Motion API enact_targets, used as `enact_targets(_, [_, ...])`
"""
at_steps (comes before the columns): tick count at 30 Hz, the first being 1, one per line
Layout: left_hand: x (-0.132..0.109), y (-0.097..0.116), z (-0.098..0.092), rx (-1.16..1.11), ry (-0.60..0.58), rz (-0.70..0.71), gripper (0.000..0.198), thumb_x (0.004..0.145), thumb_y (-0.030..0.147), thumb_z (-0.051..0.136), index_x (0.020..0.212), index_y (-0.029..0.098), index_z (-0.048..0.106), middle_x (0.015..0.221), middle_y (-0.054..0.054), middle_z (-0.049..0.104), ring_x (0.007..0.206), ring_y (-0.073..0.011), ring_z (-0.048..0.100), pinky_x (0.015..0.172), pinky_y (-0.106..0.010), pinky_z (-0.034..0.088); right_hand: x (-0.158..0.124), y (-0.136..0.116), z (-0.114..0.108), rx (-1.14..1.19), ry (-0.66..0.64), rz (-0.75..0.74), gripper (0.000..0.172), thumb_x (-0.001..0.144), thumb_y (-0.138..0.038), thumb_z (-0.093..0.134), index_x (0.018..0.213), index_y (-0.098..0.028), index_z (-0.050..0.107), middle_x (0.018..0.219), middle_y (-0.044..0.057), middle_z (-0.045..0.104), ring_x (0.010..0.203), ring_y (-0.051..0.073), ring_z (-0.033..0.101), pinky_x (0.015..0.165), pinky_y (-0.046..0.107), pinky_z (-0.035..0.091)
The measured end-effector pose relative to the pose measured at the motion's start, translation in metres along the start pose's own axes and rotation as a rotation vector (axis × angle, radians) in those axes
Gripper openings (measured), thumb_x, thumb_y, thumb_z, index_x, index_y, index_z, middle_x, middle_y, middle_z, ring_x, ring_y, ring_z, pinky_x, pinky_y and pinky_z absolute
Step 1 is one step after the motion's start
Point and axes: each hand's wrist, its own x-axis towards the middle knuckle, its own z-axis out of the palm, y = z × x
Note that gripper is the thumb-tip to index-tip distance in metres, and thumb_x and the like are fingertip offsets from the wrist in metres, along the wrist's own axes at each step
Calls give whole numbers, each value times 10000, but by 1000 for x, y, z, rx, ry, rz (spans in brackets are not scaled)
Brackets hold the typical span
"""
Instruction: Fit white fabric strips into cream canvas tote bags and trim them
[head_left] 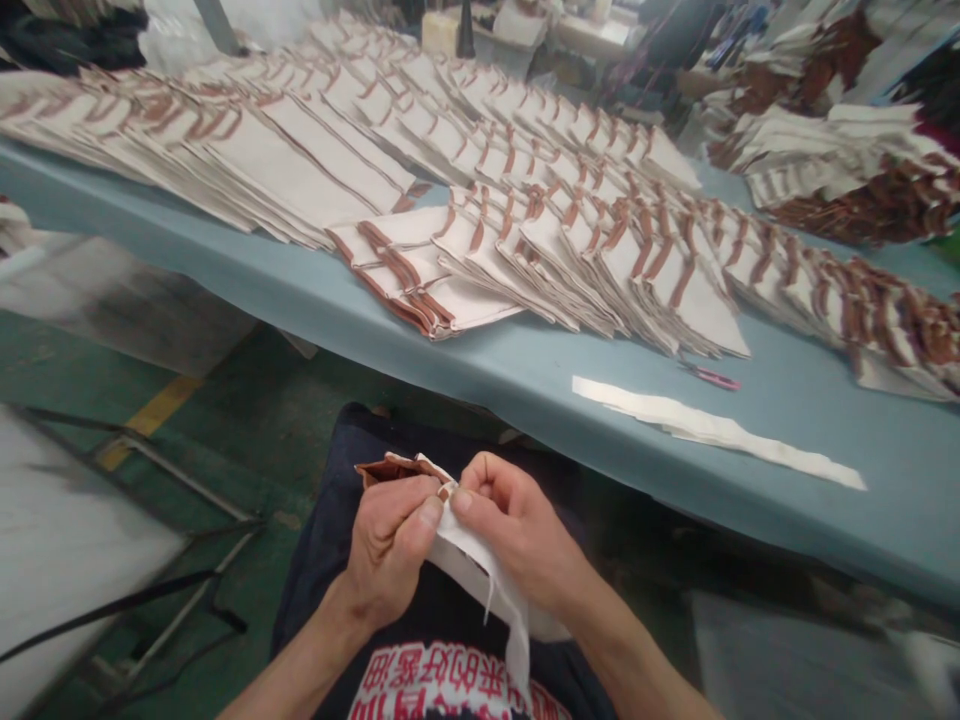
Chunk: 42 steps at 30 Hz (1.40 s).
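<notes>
Over the lap, below the edge of the blue surface (525, 385), the left hand (390, 545) and right hand (517, 535) both pinch a small cloth piece (480, 565), thumbs meeting at its brown trim to steady it; finished pieces (570, 250) lie fanned in overlapping rows above.

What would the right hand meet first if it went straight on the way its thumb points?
Probably the left hand: the right hand points at it, thumbs nearly touching over the brown-trimmed cloth piece both pinch. Depth is unsure.
</notes>
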Motion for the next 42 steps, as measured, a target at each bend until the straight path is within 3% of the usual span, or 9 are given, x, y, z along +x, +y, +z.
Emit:
enact_targets(6, [-4,-5,-9,9,-118,74,374,993,190,407,633,201,506,558,-3,517,508,-146,485,532,-292,385,2,19,5,407,-57,208,522,680,-503,908,902,-210,537,664,-81,535,538,71,411,500,172,305])
enact_targets(9, [-4,-8,-9,-10,-167,150,383,1018,195,389,642,208,458,561,10,485,519,-139,473,546,-289,368,4,25,3,480,-63,265,472,648,-445,914,836,-195,562,640,-79,519,529,71,392,490,177,316])
enact_targets(13, [-2,-7,-7,-37,-210,119,388,1030,204,390,646,205,447,578,15,482,531,-135,472,551,-286,360,4,25,-2,480,-68,294,431,615,-411,901,767,-190,564,605,-82,484,527,76,368,487,187,306])
enact_targets(19, [0,-2,-13,-91,-250,-5,417,1034,232,398,618,206,412,562,32,424,498,-123,432,523,-282,348,-2,20,5,316,11,167,380,704,-445,821,758,-202,534,603,-85,461,522,78,314,479,201,230])
enact_targets(24, [5,-1,-19,-130,-249,-56,470,1036,364,413,592,209,422,547,15,441,510,-142,432,546,-303,365,-3,16,10,318,-39,170,419,719,-513,802,759,-214,512,592,-96,422,509,78,282,474,221,209])
enact_targets(31, [8,-6,-13,-219,-272,-184,541,1033,512,408,592,205,471,551,4,457,509,-143,416,492,-282,354,1,22,0,299,-79,55,468,742,-556,816,746,-216,494,574,-104,412,498,73,256,473,214,192])
enact_targets(38, [8,-11,-14,-333,-312,-284,587,1030,567,407,639,187,625,622,-52,645,562,-174,549,518,-275,440,5,22,3,374,-151,67,559,684,-605,878,799,-226,484,533,-139,369,467,54,185,450,185,185])
enact_targets(42, [11,-17,-13,-402,-307,-312,549,986,579,470,624,188,598,585,-42,611,519,-164,510,481,-273,399,6,21,1,296,-150,-19,549,759,-648,817,879,-241,468,505,-152,364,433,55,216,439,180,210])
